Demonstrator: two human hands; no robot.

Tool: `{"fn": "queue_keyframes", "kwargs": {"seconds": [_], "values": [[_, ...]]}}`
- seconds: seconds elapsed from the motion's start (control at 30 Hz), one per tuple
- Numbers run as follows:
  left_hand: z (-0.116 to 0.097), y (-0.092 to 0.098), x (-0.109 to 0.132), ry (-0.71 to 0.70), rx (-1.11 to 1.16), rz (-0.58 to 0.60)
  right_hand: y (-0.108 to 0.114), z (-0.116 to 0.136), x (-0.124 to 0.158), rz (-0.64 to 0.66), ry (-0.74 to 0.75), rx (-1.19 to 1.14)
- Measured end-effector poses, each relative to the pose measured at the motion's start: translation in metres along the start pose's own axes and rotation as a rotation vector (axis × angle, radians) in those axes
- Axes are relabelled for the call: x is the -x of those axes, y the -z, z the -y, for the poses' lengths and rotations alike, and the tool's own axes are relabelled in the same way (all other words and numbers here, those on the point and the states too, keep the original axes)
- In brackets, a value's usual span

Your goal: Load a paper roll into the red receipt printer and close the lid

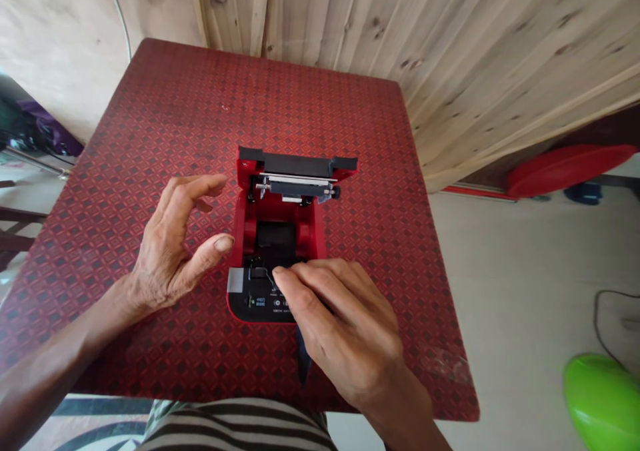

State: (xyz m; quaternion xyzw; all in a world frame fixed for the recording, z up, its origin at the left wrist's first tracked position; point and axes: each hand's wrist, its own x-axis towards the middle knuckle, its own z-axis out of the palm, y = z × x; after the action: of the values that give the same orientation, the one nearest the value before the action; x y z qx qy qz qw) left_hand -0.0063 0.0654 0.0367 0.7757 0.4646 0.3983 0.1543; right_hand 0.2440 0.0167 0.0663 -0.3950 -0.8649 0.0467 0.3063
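A small red and black device (pixel 280 238) with its hinged lid (pixel 297 164) raised sits in the middle of a red patterned table (pixel 165 124). My left hand (pixel 173 244) hovers just left of the device, fingers apart and curved, holding nothing. My right hand (pixel 340 324) lies over the device's near right corner, fingers stretched flat, the forefinger tip resting on the black front panel (pixel 257 301). A dark strap-like piece (pixel 301 364) shows under my right hand; whether the hand holds it is hidden.
Wooden plank walls stand behind the table. Right of the table lies bare floor with a red tub (pixel 565 168), a green object (pixel 603 401) and a cable (pixel 600 318). Dark items (pixel 25 128) sit at the far left. My striped clothing (pixel 235 428) meets the table's near edge.
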Motion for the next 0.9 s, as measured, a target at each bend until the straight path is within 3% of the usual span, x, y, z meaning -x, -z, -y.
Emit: {"fn": "queue_keyframes", "kwargs": {"seconds": [0.3,0.47,0.6,0.9], "values": [[0.001,-0.001,-0.012,-0.026,0.041,0.022,0.005,0.006,-0.001,0.018,-0.012,-0.006],[0.000,-0.002,-0.034,-0.082,0.155,0.042,0.003,0.010,0.007,-0.053,-0.060,0.026],[-0.002,-0.001,-0.049,-0.097,0.192,0.123,0.001,0.011,0.011,-0.055,-0.070,0.030],[-0.007,0.007,-0.049,-0.098,0.186,0.151,-0.003,0.013,0.010,-0.030,-0.075,-0.025]]}}
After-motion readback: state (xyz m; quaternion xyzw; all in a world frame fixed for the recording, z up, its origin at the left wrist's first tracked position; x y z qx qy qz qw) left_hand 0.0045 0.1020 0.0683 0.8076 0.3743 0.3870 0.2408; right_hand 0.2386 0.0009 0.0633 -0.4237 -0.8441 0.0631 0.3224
